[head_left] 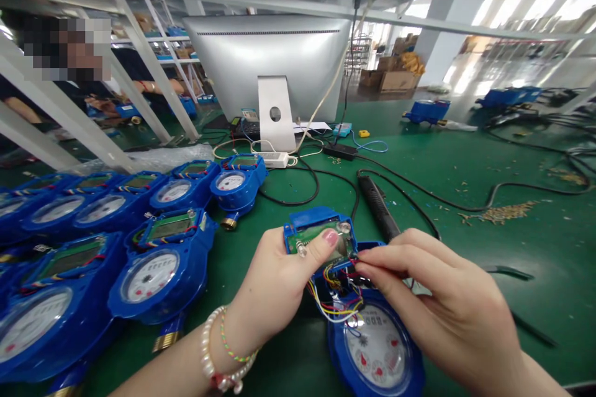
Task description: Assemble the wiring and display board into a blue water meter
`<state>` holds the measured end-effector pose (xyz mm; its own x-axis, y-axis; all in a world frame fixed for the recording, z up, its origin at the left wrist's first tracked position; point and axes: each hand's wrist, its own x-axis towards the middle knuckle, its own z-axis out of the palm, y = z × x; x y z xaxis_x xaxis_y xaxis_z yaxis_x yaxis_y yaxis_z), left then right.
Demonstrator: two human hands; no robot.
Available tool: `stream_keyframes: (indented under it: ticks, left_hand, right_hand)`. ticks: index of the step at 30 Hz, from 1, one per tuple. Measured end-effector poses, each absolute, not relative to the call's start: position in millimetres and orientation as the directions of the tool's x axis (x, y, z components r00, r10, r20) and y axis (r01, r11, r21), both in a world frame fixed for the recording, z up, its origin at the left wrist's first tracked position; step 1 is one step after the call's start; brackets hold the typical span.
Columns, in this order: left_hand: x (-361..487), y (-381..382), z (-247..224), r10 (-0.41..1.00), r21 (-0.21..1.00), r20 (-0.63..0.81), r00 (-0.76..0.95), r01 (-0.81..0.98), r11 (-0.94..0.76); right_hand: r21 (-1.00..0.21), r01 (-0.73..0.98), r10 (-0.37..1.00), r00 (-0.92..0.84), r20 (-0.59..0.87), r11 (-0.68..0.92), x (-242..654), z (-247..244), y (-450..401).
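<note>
Two bare hands are at one opened blue meter [336, 350], near side, centre, on the green bench [298, 189]; the left hand [274, 279] is clamped on the blue housing [307, 218], its thumb pressed flat over the circuit board [298, 240], apparently to keep board and housing steady as one piece; the right hand [447, 298] has thumb and forefinger brought together at the housing's right edge, seemingly on a thin red wire [352, 258], though the fingertips hide most of it. The housing is held up off the meter, judged to be for access to the loose coloured wires [326, 309] below.

Several other blue meters [190, 298] stand in rows at left, displays and dials upward, presumably for easy viewing; a black tool handle [376, 201] lies just beyond the right hand, probably for ready reach; the monitor [228, 68] stands on the far side, back toward the wearer.

Writing: the near dial [375, 347] bears digits and small print, too small to read reliably; no brand is legible on the monitor's back or the meters.
</note>
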<state>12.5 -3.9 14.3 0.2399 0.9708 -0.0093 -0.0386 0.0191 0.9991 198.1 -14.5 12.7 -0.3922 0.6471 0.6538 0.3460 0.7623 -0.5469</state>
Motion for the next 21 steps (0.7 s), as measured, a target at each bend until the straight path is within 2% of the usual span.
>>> stream_keyframes:
  ticks: [4,7,9,13,21]
  left_hand:
    - [14,-5,10,0.958,0.967,-0.056,0.281,-0.223,0.122]
    - [14,-6,10,0.946,0.949,-0.087,0.313,-0.262,0.175]
    - [14,-6,11,0.942,0.947,-0.097,0.32,-0.262,0.186]
    - [13,-7,14,0.943,0.964,-0.073,0.326,-0.219,0.15]
    - [14,-7,16,0.938,0.974,-0.064,0.341,-0.184,0.133]
  right_hand:
    - [-0.379,0.405,0.55,-0.515,0.658,0.832,209,10,-15]
    - [-0.275,0.457,0.518,-0.581,0.628,0.846,215,7,-14]
    - [-0.336,0.45,0.553,-0.55,0.626,0.827,214,9,-14]
    - [-0.538,0.36,0.646,-0.483,0.591,0.762,205,17,-14]
    - [-0.591,0.328,0.672,-0.46,0.581,0.737,202,23,-13]
